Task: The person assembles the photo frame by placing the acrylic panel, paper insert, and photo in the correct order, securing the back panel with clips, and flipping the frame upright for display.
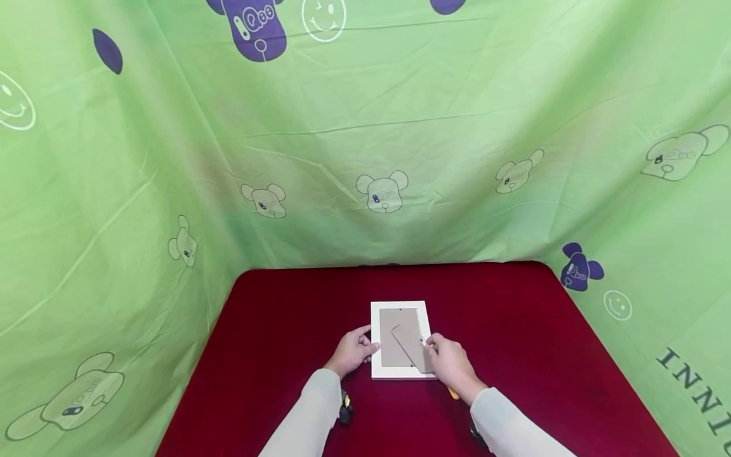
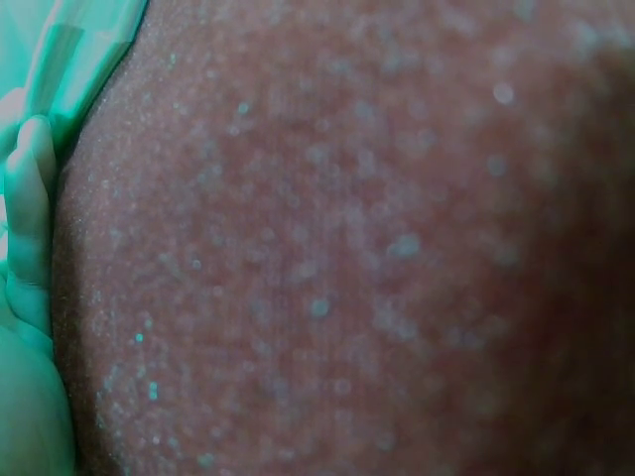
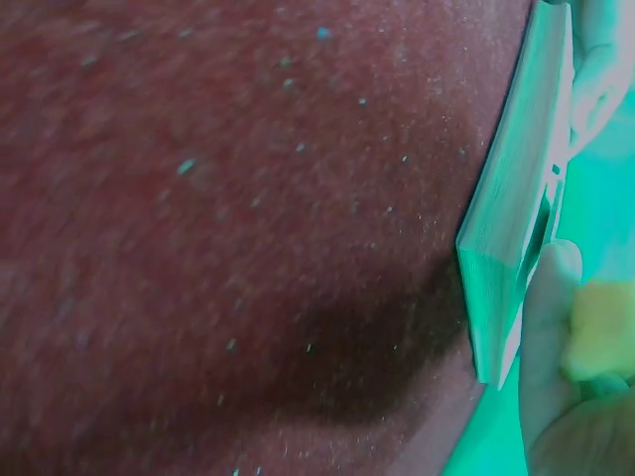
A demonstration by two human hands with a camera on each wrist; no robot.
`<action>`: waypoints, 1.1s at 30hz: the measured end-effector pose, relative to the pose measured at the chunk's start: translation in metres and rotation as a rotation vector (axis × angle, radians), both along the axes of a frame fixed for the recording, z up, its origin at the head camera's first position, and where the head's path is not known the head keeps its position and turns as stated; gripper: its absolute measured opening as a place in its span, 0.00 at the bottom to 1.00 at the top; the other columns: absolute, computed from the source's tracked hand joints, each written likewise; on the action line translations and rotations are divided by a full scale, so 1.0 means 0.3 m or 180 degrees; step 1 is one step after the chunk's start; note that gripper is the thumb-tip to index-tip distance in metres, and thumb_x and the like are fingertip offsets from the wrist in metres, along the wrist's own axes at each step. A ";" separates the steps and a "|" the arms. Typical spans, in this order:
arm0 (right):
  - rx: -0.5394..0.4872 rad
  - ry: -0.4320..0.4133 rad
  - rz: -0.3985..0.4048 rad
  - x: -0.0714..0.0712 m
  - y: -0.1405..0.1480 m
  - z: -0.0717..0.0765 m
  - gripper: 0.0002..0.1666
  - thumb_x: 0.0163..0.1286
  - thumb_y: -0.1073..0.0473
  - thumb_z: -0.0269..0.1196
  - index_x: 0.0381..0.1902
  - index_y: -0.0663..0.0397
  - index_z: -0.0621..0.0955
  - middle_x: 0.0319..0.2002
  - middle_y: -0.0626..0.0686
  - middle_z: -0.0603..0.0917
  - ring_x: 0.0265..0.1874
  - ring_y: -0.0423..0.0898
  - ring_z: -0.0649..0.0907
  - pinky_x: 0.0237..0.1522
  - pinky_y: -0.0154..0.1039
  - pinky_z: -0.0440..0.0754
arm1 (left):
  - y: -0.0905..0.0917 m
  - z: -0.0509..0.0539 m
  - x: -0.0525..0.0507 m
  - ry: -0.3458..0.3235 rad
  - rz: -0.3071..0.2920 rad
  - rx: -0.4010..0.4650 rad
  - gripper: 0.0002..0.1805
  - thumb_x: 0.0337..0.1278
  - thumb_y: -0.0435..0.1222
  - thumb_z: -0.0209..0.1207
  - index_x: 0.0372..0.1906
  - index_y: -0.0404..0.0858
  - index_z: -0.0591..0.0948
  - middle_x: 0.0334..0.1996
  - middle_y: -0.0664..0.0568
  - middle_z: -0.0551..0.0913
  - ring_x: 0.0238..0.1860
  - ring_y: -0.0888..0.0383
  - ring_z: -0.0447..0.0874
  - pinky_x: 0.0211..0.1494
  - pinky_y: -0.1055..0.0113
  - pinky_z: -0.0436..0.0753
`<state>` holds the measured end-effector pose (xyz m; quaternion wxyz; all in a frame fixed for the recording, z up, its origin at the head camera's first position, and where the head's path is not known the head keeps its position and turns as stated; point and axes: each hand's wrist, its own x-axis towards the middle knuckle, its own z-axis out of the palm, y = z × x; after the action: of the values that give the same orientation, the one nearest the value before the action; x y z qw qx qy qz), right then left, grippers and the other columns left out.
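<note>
A white picture frame [image 1: 375,343] lies back up on the dark red table, showing its grey-brown backing board [image 1: 394,349] and a slanting stand leg. At its left edge my left hand [image 1: 353,350] holds the frame, thumb on the border; the left wrist view catches the fingers [image 2: 28,228] beside it. My right hand [image 1: 450,363] is over the lower right edge, gripping a tool with a yellow-orange handle [image 1: 453,393]. That handle [image 3: 600,327] is blurred in the right wrist view, behind the thumb. The tool's kind and most of its length are hidden.
The red tabletop [image 1: 297,317] extends around the frame. Green patterned cloth [image 1: 342,235] hangs behind the table and along both sides. Dark wrist gear [image 1: 345,409] shows under the left sleeve.
</note>
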<state>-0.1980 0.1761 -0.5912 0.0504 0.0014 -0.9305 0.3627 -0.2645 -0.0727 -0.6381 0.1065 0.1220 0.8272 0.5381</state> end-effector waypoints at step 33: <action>0.0829 0.1093 0.1008 0.059 0.026 0.061 0.05 0.63 0.62 0.68 0.37 0.47 0.84 0.36 0.41 0.84 0.34 0.38 0.83 0.36 0.40 0.81 | 0.004 -0.003 0.002 0.0003 0.0010 0.0019 0.34 0.58 0.35 0.66 0.66 0.26 0.68 0.21 0.55 0.79 0.19 0.61 0.77 0.26 0.69 0.78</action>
<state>-0.1804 0.1840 -0.5729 0.1496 0.2150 -0.9353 0.2378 -0.2639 -0.0715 -0.6389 0.1049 0.1213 0.8258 0.5406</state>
